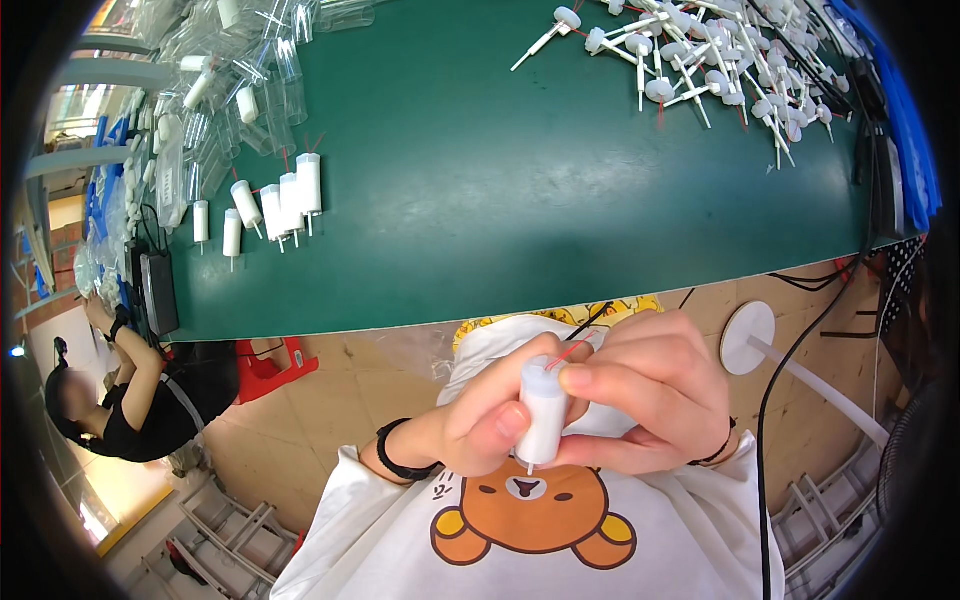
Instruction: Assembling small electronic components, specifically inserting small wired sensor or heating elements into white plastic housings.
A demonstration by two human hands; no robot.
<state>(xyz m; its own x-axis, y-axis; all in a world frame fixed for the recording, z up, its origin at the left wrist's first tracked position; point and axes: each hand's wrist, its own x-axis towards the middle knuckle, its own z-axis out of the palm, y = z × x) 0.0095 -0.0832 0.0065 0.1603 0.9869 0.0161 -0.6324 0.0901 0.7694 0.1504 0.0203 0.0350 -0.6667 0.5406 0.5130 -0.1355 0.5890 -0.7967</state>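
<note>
Between my two hands, just in front of my chest, is a white cylinder (543, 415) with a translucent cap. Thin red wires come out of its top and a short white pin pokes from its bottom. My left hand (487, 415) is closed round its left side, the thumb pressed on the wall. My right hand (655, 390) grips it from the right, index finger and thumb at the cap and wires, other fingers near the base. Several similar white cylinders (308, 182) with pins and red wires lie on the green table (500, 200) at the left.
Clear plastic tubes (290, 85) are heaped at the back left. A pile of white capped stems (720, 60) with red wires covers the back right. A black power adapter (157, 290) stands by the left edge. Another person (140, 390) sits at the left.
</note>
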